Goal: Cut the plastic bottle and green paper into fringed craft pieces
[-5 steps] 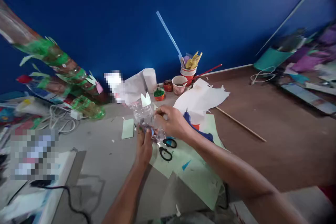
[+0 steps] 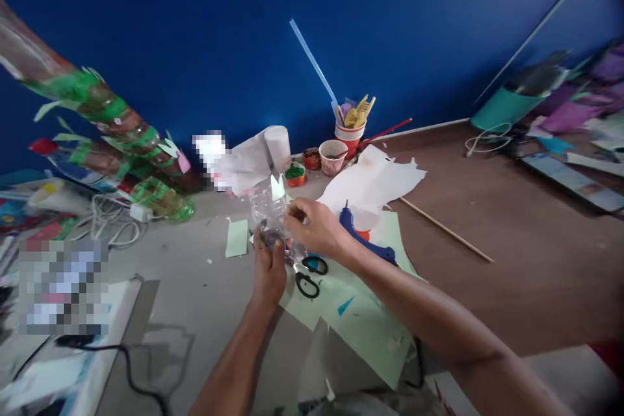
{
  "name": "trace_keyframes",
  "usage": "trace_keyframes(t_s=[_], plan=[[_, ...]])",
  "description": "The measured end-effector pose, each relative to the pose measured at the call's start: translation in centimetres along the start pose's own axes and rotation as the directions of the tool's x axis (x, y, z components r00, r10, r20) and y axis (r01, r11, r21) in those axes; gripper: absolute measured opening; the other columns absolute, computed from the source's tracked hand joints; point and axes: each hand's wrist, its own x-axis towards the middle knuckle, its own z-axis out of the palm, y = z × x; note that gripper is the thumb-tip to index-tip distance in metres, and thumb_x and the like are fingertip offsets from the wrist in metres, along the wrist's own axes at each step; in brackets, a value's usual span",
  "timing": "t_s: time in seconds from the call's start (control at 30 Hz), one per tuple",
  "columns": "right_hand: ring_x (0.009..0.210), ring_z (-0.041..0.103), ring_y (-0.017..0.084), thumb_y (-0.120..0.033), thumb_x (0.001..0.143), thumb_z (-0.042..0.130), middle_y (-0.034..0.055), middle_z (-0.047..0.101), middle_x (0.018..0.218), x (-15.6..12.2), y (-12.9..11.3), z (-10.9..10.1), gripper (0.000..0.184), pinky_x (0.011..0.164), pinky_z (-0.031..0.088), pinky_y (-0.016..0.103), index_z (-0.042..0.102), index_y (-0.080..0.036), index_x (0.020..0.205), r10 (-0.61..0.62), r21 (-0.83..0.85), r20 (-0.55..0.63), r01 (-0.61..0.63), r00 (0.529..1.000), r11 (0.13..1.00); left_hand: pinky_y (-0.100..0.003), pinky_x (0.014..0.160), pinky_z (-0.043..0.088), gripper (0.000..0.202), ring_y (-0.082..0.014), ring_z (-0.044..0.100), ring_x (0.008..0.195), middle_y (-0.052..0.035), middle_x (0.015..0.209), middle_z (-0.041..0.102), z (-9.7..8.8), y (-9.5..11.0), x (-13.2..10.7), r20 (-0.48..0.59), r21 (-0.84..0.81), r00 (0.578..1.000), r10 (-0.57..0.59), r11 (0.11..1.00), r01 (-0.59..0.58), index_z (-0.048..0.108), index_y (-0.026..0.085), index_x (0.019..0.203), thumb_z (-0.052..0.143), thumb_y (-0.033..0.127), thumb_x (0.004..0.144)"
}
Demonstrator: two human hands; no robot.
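My left hand (image 2: 270, 271) grips the lower end of a clear plastic bottle (image 2: 268, 207) and holds it up over the grey floor. A pale green paper cut-out (image 2: 277, 187) sticks to the bottle's upper side. My right hand (image 2: 314, 227) is curled against the bottle's right side, fingers pinched on it near the cut-out. Black-handled scissors (image 2: 309, 276) lie just below my hands on pale green paper sheets (image 2: 363, 325). A blue glue gun (image 2: 363, 238) rests to the right of my right hand.
Paint cups (image 2: 333, 156) and a cup of brushes (image 2: 350, 133) stand by the blue wall. White paper (image 2: 375, 182) and a wooden stick (image 2: 446, 229) lie right. A green-painted bottle sculpture (image 2: 107, 123) and cables (image 2: 110, 221) fill the left side.
The bottle has been tilted more upright and turned slightly, so the green cut-out now faces sideways. Both hands keep their hold.
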Motion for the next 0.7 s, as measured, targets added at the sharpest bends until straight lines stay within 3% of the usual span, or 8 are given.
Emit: trace_keyframes(t_s=[0.1,0.27,0.47,0.6,0.7], plan=[[0.057,0.044,0.010,-0.026,0.074,0.048,-0.0039,0.050,0.058,0.1,-0.1,-0.1,0.014,0.054,0.030,0.021,0.048,-0.018,0.062,0.031,-0.007,-0.002,-0.031,1.000,0.999,-0.040,0.095,0.040,0.049,-0.0225,0.050,0.111,-0.0121,0.113,0.055,-0.1,0.3,-0.1,-0.026,0.119,0.998,0.052,0.992,-0.048,0.039,0.019,0.130,0.048,0.037,0.085],[0.056,0.040,0.010,-0.023,0.071,0.046,-0.0049,0.044,0.056,0.2,-0.3,-0.6,0.012,0.051,0.028,0.021,0.044,-0.018,0.060,0.041,0.018,0.044,-0.042,0.998,0.999,-0.038,0.089,0.043,0.051,-0.0196,0.058,0.091,-0.0108,0.094,0.060,0.0,0.8,-0.4,0.013,0.180,0.983,0.184,0.967,-0.183,0.033,0.011,0.133,0.042,0.035,0.088],[0.053,0.035,0.009,-0.018,0.066,0.043,-0.0062,0.037,0.054,0.5,0.5,-0.2,0.011,0.050,0.026,0.021,0.037,-0.019,0.057,0.015,0.055,-0.032,-0.013,0.999,0.998,-0.042,0.095,0.039,0.044,-0.0228,0.053,0.106,-0.0134,0.103,0.057,0.0,1.1,-0.7,0.012,0.200,0.968,0.252,0.948,-0.250,0.043,0.013,0.125,0.043,0.038,0.088],[0.054,0.039,0.009,-0.016,0.065,0.040,-0.0055,0.038,0.054,0.6,0.5,-0.8,0.011,0.051,0.029,0.021,0.038,-0.019,0.055,0.001,0.207,0.051,-0.011,0.999,0.978,-0.038,0.083,0.047,0.045,-0.0169,0.061,0.079,-0.0066,0.084,0.060,0.2,2.3,-1.2,0.122,0.056,0.975,0.188,0.979,-0.196,0.032,0.014,0.132,0.037,0.032,0.091],[0.054,0.041,0.009,-0.019,0.066,0.043,-0.0059,0.039,0.056,0.4,0.0,-1.3,0.006,0.051,0.031,0.021,0.041,-0.019,0.060,0.006,0.270,0.114,-0.037,0.993,0.962,-0.036,0.078,0.048,0.040,-0.0151,0.060,0.068,-0.0052,0.079,0.061,0.2,2.5,-1.0,0.130,0.077,0.967,0.219,0.970,-0.230,0.035,0.014,0.129,0.032,0.030,0.093]])
